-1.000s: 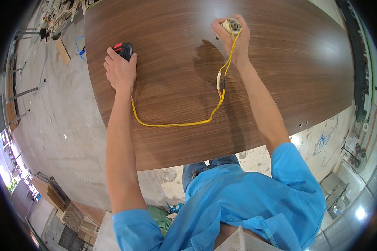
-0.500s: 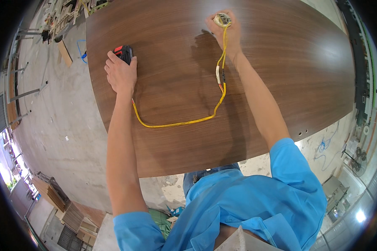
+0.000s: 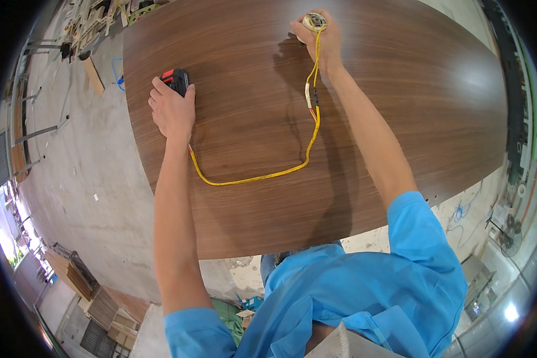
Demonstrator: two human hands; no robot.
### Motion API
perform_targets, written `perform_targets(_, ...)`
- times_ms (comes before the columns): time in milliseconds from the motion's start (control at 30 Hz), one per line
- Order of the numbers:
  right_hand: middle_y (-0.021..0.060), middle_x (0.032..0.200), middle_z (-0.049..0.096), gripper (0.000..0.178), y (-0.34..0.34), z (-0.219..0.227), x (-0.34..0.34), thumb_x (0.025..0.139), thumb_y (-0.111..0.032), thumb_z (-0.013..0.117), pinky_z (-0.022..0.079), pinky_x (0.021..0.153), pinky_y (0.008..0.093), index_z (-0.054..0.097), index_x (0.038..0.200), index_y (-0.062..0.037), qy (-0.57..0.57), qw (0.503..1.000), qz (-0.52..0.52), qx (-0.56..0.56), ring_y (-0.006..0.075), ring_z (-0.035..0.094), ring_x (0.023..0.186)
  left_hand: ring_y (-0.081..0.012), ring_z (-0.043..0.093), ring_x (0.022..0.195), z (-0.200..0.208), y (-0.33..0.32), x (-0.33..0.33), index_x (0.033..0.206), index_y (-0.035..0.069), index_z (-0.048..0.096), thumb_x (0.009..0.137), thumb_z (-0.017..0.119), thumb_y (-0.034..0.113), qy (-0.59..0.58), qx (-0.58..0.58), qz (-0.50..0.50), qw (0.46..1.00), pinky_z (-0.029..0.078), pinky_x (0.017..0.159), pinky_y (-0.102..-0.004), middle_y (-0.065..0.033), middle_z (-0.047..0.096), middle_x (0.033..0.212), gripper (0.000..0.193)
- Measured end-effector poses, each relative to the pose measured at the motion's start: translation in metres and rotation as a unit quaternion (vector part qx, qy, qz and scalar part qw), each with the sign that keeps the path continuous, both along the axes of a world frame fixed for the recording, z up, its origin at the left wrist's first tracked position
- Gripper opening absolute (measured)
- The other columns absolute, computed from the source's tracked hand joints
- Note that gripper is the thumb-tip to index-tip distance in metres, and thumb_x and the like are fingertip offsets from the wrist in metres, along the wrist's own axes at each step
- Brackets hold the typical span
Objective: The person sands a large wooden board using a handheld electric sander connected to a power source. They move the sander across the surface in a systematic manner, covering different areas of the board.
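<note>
On the left part of the brown wood-grain tabletop (image 3: pixel 238 216), my left hand (image 3: pixel 173 110) is closed around a black and red battery pack (image 3: pixel 176 80), of the sort power tools use. Farther off and to the right, my right hand (image 3: pixel 325 45) grips a round, whitish part (image 3: pixel 314 22) with a dark patterned face; its exact kind I cannot make out. Yellow wire (image 3: pixel 256 178) runs from beneath my left wrist in a wide bend and up to the round part. Midway it carries a white sleeve (image 3: pixel 308 95) and dark joints (image 3: pixel 316 96).
Wood offcuts (image 3: pixel 95 27) lie on the floor past the far left edge. Metal frames (image 3: pixel 42 130) stand to the left. Stacked boards (image 3: pixel 71 273) are at the lower left. On the right are a standing fan (image 3: pixel 509 234) and blue cord (image 3: pixel 460 212).
My right hand has shifted slightly away and left with the round part, and its wire has followed. My left hand stays nearly in place on the battery pack.
</note>
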State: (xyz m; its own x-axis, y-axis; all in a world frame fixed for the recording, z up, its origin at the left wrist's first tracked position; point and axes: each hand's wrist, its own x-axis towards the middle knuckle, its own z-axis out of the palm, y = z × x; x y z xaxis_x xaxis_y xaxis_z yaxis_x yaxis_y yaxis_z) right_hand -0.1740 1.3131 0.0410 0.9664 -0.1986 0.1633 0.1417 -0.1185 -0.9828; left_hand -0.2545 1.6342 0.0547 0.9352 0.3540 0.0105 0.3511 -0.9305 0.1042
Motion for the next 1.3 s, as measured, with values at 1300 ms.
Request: perform_targets(1300, 0.0006, 0.08, 0.062, 0.027, 0.002, 0.0, 0.14, 0.09, -0.014, 0.082, 0.048, 0.059, 0.0301, 0.063, 0.106, -0.0044, -0.121, 0.991, 0.001, -0.055, 0.0116, 0.058, 0.067, -0.0439, 0.057, 0.126, 0.006, -0.002, 0.017, 0.152, -0.001, 0.034, 0.09, 0.081, 0.042, 0.005, -0.011, 0.015, 1.0, 0.053, 0.101, -0.052, -0.0253, 0.057, 0.133, 0.09)
